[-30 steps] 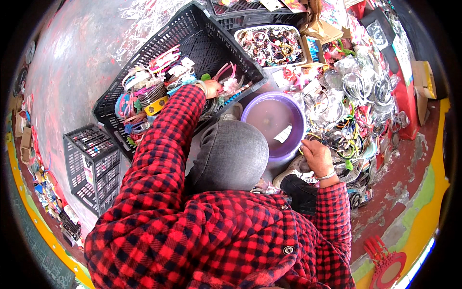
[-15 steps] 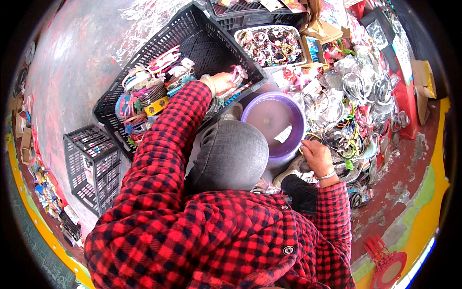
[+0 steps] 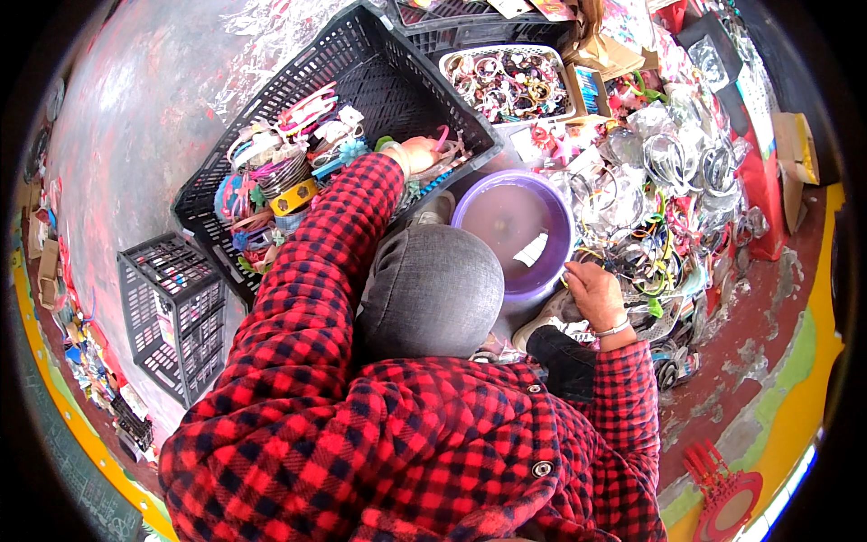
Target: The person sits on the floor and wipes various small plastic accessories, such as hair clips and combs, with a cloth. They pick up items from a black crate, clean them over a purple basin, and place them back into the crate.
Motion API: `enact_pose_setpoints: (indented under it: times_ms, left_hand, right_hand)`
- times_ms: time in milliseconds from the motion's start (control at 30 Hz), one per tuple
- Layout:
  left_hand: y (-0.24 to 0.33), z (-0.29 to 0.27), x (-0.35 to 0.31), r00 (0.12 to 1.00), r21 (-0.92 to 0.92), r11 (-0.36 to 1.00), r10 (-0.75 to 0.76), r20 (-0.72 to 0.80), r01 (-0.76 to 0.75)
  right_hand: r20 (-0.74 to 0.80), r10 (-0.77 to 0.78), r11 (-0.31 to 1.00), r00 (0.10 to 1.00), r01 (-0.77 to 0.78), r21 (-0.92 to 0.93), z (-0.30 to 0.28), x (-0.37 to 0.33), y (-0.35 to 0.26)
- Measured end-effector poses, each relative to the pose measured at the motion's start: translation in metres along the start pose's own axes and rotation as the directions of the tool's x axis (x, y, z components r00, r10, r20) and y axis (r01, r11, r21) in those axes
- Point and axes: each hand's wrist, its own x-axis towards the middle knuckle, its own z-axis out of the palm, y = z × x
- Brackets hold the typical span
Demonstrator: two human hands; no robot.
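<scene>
A pink band (image 3: 442, 139) is seen at the fingertips of the left grip (image 3: 419, 155), inside the black crate (image 3: 368, 88) near its right corner. Its visible stretch is curved, the long axis set steeply, with the upper end pointed toward the crate's far side. It looks thin and plain; its lower part is hidden. The left grip is lowered among the goods, but whether anything is held cannot be made out. The right grip (image 3: 593, 296) is kept narrow, fingers bent beside the purple basin (image 3: 568, 230); its contents cannot be seen. Cloudy water is held in the basin. Headbands (image 3: 280, 172) are heaped in the crate; the white basket (image 3: 570, 90) is packed with small trinkets.
</scene>
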Motion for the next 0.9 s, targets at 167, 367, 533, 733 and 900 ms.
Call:
enact_pose_setpoints:
  times_ms: [167, 367, 533, 733, 900]
  left_hand:
    - [0.017, -0.003, 0.002, 0.998, 0.258, 0.964, -0.055, -0.026, 0.059]
    - [0.042, -0.009, 0.004, 0.985, 0.432, 0.895, -0.153, 0.073, 0.107]
    - [0.037, 0.010, 0.005, 0.997, 0.348, 0.935, -0.072, -0.011, 0.071]
    - [-0.005, 0.033, 0.029, 1.000, -0.064, 0.998, 0.024, 0.003, -0.024]
    - [0.013, 0.019, 0.002, 0.987, 0.157, 0.985, 0.094, -0.128, -0.073]
  right_hand:
    - [0.009, -0.005, 1.000, 1.000, 0.005, -0.005, -0.001, 0.000, -0.001]
    - [0.014, -0.017, 1.000, 1.000, 0.017, -0.014, 0.002, 0.000, 0.003]
    - [0.021, -0.010, 1.000, 1.000, 0.011, -0.018, 0.001, 0.000, 0.002]
    - [0.024, -0.023, 1.000, 0.999, 0.023, -0.017, 0.000, 0.001, 0.001]
    - [0.009, -0.024, 1.000, 1.000, 0.024, -0.010, 0.002, 0.000, 0.001]
